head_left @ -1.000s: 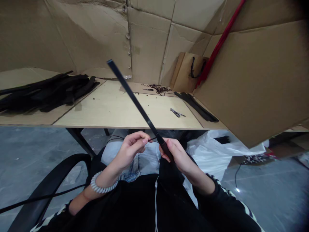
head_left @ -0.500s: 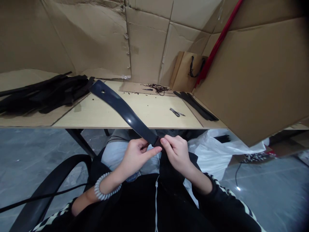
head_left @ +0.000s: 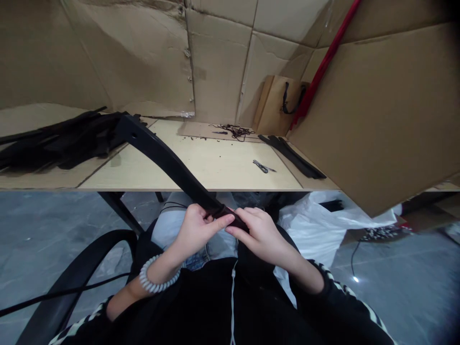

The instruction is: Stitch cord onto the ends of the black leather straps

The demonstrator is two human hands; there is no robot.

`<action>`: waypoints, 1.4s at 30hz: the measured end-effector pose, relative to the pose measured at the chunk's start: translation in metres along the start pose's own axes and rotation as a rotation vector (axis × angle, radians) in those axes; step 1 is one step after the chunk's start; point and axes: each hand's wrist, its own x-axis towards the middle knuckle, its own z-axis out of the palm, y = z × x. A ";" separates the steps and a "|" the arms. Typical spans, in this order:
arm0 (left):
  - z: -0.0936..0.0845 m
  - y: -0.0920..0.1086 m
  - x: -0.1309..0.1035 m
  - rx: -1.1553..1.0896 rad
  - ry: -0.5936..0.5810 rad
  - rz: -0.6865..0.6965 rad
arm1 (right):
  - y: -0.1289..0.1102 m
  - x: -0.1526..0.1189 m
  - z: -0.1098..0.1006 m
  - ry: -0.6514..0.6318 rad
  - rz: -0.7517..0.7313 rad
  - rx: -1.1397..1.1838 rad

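A long, curved black strip (head_left: 172, 165) with a small hole near its far end slants from the upper left down to my hands. Its near end has a dark reddish-brown part (head_left: 235, 220). My left hand (head_left: 201, 229) is closed on the strip just where the dark part begins, thumb on top. My right hand (head_left: 257, 235) grips the reddish-brown end, its fingers touching those of the left. The strip's far end hangs over the table, overlapping the pile at the left in view.
A pile of black strips (head_left: 61, 139) lies at the left of the table (head_left: 118, 175). Small snips (head_left: 260, 166), tangled dark cord (head_left: 237, 132) and more black strips (head_left: 294, 158) lie farther right. Cardboard walls and a paper bag (head_left: 275, 105) stand behind.
The strip has turned, so its shiny face now looks dark, and its far end has shifted left. My right hand has slid along the reddish-brown end, which shows more.
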 end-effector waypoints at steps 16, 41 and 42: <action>0.003 -0.015 0.000 -0.189 0.044 -0.005 | -0.006 -0.001 0.003 0.035 0.051 -0.068; 0.001 -0.021 -0.003 -0.306 0.064 0.026 | -0.006 -0.003 0.000 0.111 0.068 -0.129; 0.000 -0.022 -0.002 -0.289 0.087 0.029 | -0.006 -0.003 0.000 0.113 0.067 -0.135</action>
